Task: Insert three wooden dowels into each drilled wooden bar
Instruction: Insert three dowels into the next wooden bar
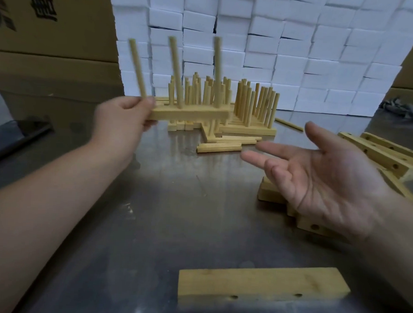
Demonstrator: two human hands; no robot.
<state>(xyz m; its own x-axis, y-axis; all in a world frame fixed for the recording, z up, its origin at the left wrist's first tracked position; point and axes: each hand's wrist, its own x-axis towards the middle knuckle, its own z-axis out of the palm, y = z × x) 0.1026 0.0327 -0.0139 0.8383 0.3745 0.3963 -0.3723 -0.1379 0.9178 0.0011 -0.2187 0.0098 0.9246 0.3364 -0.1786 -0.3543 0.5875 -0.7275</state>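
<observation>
On the bar point(191, 114) I see the dowels point(175, 68) blurred, its end buried in the left hand point(121, 118), and the right hand point(330, 184) covers loose bars point(269, 194).

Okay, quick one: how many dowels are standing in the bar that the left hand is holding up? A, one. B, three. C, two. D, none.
B: the bar that the left hand grips at one end carries three upright dowels; the right hand is open and holds nothing.
</observation>
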